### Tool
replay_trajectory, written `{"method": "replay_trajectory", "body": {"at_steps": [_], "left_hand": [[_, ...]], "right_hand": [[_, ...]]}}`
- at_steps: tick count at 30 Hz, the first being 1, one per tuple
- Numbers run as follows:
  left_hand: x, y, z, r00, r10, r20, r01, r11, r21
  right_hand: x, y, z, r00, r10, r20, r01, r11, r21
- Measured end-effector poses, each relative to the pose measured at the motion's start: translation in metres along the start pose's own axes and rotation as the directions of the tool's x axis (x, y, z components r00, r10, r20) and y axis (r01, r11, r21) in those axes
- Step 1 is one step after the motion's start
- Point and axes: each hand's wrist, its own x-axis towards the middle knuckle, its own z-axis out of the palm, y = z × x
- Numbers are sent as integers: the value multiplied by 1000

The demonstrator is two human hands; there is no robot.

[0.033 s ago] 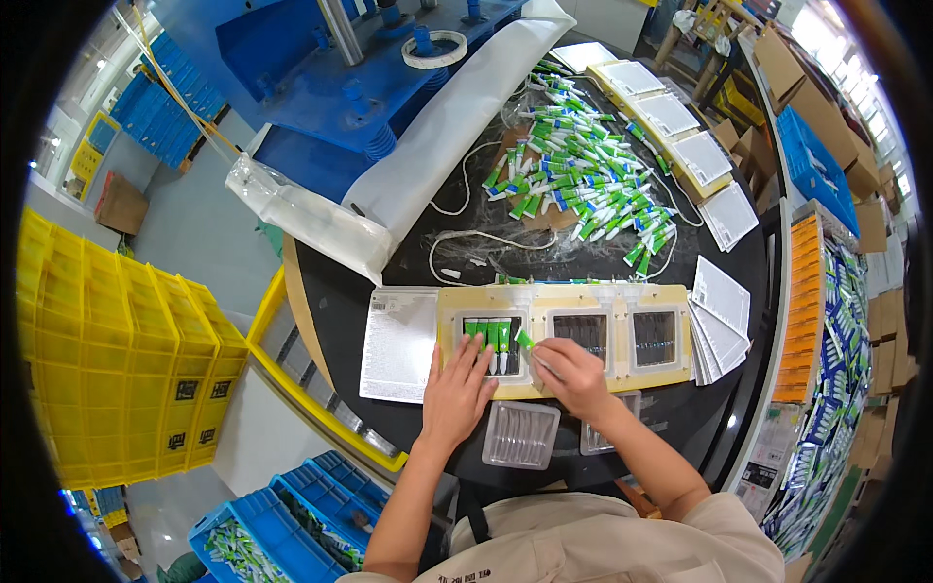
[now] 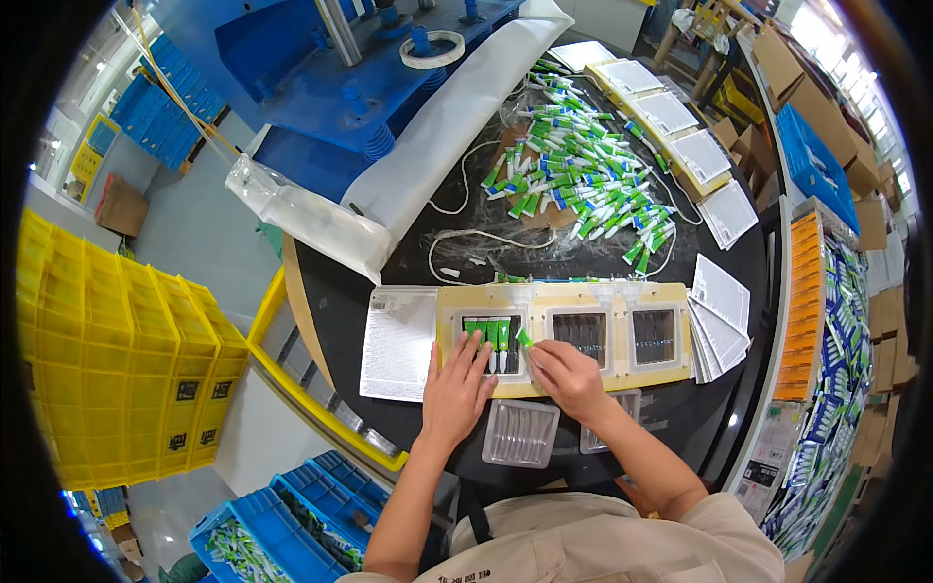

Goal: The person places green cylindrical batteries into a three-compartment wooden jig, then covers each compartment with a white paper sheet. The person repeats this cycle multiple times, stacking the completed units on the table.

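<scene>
A cream-coloured tray fixture (image 2: pixel 536 384) with three windows lies across the black table in front of me. Several small green-and-white tubes (image 2: pixel 492 335) stand side by side in its left window. My left hand (image 2: pixel 455 394) rests there with its fingers spread, the tips touching the tubes and the frame. At the right side of that window, my right hand (image 2: pixel 571 379) pinches another small tube (image 2: pixel 525 337), its green end up and its lower part hidden by my fingers. Dark slotted inserts show in the middle window (image 2: pixel 580 335) and the right window (image 2: pixel 654 337).
Clear plastic blisters (image 2: pixel 521 434) lie nearest me. Printed cards flank the fixture, a stack at left (image 2: pixel 398 345) and a fan at right (image 2: pixel 721 321). Beyond is a heap of tubes (image 2: pixel 593 170). A second fixture with cards (image 2: pixel 671 121) stands far right; yellow crates (image 2: pixel 126 350) are left.
My right hand has shifted very slightly left, still pinching the tube. My left hand and the things on the table look the same.
</scene>
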Motion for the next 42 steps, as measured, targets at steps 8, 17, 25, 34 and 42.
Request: {"method": "replay_trajectory", "body": {"at_steps": [8, 17, 25, 34, 42], "left_hand": [[0, 4, 4, 999, 11, 42, -13, 999, 46], [1, 2, 0, 992, 7, 123, -18, 996, 85], [71, -20, -13, 1000, -21, 10, 22, 999, -30], [291, -55, 42, 994, -109, 26, 110, 993, -34], [301, -35, 67, 985, -88, 150, 70, 990, 121]], "right_hand": [[-13, 5, 28, 995, -83, 58, 91, 982, -166], [-10, -10, 36, 994, 17, 108, 10, 969, -248], [87, 83, 24, 921, 351, -167, -374, 919, -129], [177, 198, 84, 768, 640, -22, -560, 654, -508], [74, 115, -51, 879, 460, 124, -473, 874, 110]]}}
